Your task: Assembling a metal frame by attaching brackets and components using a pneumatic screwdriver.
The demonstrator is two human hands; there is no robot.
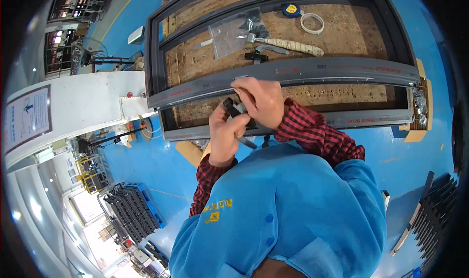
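My left hand (223,135) is closed around a black-and-grey hand tool (234,107), whose exact kind is hidden by the fingers. A grey end of it pokes out below the fist. Just to the right, my right hand (262,99) is closed, its thumb and fingers pinched at the near edge of a long grey bar of a dark metal frame (312,74). What sits between those fingertips, if anything, is too small to make out. Both hands are close together over the narrow front opening of the frame.
The frame lies on a worn wooden bench (342,38). Inside it are a hammer (293,46), a plastic bag (225,38) with small black parts, a white tape roll (311,23) and a blue-yellow tape measure (291,10). A white panel (97,95) stands left; cardboard (424,107) is right.
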